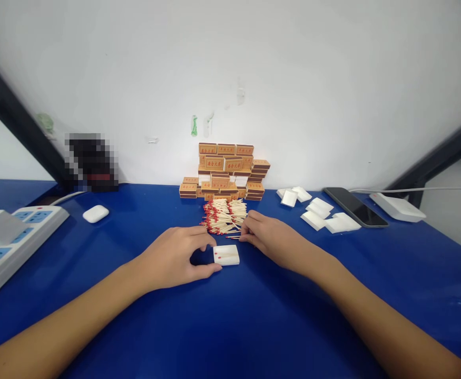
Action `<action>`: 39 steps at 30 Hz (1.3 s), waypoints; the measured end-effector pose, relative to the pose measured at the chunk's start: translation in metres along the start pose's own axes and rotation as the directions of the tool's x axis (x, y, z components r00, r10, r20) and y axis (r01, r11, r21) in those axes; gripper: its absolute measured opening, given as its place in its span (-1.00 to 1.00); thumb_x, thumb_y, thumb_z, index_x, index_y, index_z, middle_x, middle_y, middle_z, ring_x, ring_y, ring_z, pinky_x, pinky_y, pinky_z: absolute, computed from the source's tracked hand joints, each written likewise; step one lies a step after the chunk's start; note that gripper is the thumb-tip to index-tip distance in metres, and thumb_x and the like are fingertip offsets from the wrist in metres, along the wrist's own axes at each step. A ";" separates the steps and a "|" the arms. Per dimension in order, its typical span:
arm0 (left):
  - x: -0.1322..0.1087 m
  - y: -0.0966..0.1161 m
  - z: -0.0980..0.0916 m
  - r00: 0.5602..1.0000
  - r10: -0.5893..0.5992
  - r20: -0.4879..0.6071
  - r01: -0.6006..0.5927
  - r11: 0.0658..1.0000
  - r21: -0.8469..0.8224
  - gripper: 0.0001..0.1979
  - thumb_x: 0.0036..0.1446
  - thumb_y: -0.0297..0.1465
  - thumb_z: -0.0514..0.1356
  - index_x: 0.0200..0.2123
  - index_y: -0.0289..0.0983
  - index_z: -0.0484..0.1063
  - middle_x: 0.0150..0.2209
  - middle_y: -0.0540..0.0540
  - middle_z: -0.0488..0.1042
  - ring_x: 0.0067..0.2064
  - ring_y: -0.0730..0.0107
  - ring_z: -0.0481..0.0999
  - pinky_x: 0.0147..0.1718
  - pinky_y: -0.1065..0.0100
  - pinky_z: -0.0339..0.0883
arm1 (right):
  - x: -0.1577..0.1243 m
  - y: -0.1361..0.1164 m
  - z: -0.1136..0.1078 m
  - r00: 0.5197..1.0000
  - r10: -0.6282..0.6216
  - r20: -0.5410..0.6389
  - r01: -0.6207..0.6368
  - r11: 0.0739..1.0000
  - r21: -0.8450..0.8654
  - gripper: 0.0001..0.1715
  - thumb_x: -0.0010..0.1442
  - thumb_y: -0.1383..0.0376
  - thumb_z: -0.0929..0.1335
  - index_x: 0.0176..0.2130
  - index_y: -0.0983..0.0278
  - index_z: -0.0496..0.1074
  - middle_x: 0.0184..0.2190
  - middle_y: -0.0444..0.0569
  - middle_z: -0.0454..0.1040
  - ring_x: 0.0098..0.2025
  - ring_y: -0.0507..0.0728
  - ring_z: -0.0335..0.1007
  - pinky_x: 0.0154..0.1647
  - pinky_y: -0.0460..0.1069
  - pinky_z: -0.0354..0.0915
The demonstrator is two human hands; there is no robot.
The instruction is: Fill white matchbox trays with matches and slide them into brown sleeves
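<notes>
A small white matchbox tray (233, 259) lies on the blue table, with a couple of red-tipped matches inside. My left hand (177, 258) grips its left end, thumb at the near corner and forefinger at the far corner. A single match (233, 237) sticks out leftward from the pinched fingertips of my right hand (260, 231), red head to the left. That hand is just beyond the tray, beside a heap of loose matches (224, 216) whose red heads mostly point left. Its lower fingers are curled out of sight.
Stacked brown-and-yellow matchboxes (219, 181) stand against the wall behind the heap. To the right lie several white trays (317, 210), a phone (354, 206) and a white box (398, 207). A power strip (52, 215) and a white earbud case (96, 213) are on the left.
</notes>
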State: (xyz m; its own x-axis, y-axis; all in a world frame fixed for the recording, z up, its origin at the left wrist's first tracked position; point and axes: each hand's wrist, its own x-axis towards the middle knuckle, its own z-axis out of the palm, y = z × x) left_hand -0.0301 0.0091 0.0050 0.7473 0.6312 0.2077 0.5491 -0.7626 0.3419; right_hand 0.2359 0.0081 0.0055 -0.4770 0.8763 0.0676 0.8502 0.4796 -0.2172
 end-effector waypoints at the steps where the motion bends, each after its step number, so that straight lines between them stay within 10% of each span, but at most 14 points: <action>1: 0.000 0.000 0.000 1.000 0.000 0.001 0.000 1.000 -0.001 -0.74 0.23 -0.17 0.34 -0.13 -0.21 0.54 -0.29 0.03 0.51 -0.37 0.42 0.45 -0.40 0.35 0.26 | 0.001 -0.001 0.001 1.000 -0.017 -0.015 0.017 1.000 0.011 -0.87 0.45 0.36 0.33 -0.23 0.26 0.39 -0.16 0.01 0.45 -0.27 0.12 0.46 -0.27 -0.01 0.28; 39: 0.002 0.001 -0.002 1.000 0.011 -0.005 -0.011 1.000 0.007 -0.75 0.23 -0.18 0.34 -0.13 -0.22 0.55 -0.30 0.02 0.53 -0.39 0.42 0.45 -0.41 0.37 0.25 | -0.010 0.008 -0.012 1.000 -0.004 -0.007 0.005 0.976 0.218 -0.81 0.43 0.29 0.33 -0.28 0.23 0.41 -0.24 -0.04 0.45 -0.27 0.10 0.37 -0.26 0.00 0.27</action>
State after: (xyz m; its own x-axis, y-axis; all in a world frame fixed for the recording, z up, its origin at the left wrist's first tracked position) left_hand -0.0285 0.0098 0.0077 0.7513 0.6236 0.2157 0.5436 -0.7703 0.3335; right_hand 0.2503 0.0040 0.0150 -0.4786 0.8748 0.0756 0.7786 0.4626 -0.4241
